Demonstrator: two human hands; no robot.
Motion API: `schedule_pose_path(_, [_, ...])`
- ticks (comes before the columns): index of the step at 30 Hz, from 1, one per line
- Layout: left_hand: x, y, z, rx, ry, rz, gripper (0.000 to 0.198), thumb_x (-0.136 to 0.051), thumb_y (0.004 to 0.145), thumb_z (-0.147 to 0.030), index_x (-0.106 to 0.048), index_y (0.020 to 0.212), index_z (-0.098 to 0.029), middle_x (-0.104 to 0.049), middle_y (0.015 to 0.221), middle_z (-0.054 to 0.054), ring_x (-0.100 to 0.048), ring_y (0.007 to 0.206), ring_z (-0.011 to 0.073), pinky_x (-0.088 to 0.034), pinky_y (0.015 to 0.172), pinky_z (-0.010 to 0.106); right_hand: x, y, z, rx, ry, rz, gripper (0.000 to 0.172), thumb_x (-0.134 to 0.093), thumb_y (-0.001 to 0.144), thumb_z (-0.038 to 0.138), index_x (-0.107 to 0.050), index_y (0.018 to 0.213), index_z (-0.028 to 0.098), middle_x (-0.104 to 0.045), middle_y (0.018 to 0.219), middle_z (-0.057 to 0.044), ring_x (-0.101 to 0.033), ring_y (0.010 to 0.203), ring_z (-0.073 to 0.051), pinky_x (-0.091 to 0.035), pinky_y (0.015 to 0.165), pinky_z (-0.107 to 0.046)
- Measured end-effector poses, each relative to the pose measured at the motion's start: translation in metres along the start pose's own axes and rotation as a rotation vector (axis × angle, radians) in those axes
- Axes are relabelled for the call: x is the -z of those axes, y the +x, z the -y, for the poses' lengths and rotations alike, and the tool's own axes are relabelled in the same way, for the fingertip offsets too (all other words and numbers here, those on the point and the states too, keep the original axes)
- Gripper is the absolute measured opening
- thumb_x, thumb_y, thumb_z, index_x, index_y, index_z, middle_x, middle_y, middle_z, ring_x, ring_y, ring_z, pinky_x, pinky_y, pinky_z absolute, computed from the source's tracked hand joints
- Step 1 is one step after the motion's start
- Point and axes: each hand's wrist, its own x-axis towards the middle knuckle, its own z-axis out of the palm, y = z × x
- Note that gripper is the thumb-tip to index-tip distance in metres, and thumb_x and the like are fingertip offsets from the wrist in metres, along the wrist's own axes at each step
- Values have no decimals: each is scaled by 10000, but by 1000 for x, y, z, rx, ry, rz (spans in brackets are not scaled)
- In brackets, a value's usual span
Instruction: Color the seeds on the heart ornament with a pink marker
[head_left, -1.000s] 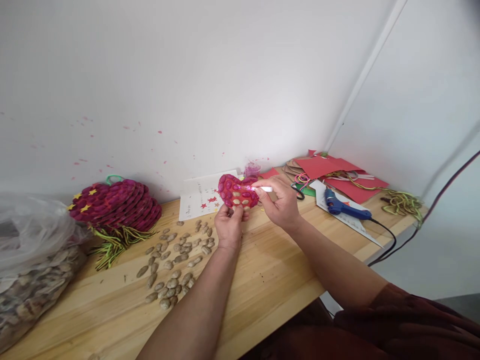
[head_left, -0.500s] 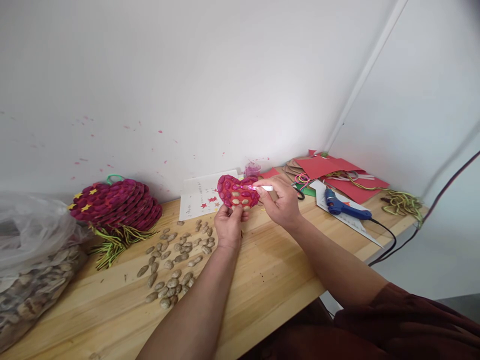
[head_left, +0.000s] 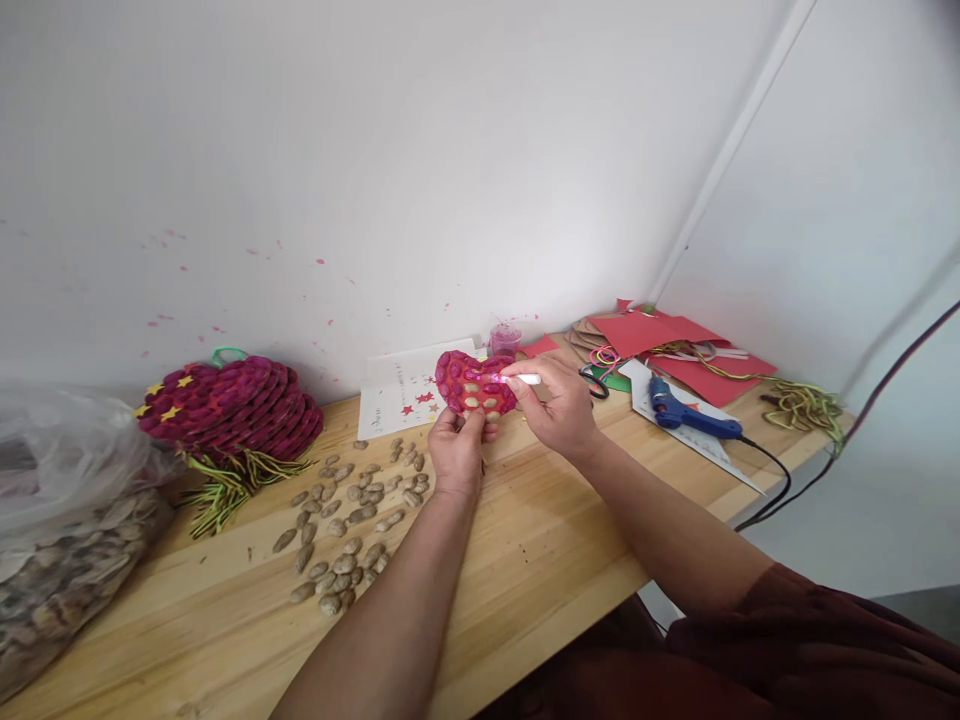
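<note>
My left hand (head_left: 456, 452) holds up a heart-shaped piece (head_left: 472, 384) covered in peanut shells, most of them painted magenta and some still tan. My right hand (head_left: 559, 400) pinches a small white-handled brush (head_left: 521, 379) whose pink tip touches the upper right of the heart. Both hands hover above the wooden table (head_left: 525, 540), near its back edge.
Loose peanut shells (head_left: 352, 520) lie scattered left of my hands. A stack of painted magenta hearts (head_left: 232, 405) sits at the back left, beside a plastic bag of shells (head_left: 60, 540). A white sheet with stars (head_left: 397, 395), a blue glue gun (head_left: 694, 418), red paper (head_left: 675, 340) and cords (head_left: 806, 405) lie right.
The brush tip has shifted slightly left across the heart; my hands and the heart stay in nearly the same place.
</note>
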Motion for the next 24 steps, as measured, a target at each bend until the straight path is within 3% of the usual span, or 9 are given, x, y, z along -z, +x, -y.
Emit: schedule_pose_path(24, [1, 1, 1, -11, 47, -5, 376, -845, 567, -435, -644, 772, -193, -649, 625, -18, -656, 533, 167, -521, 559, 278, -2, -1, -3, -21, -29, 46, 164, -626, 1037, 307, -763, 978, 241, -810, 902, -54, -675, 873, -243, -514, 850, -425])
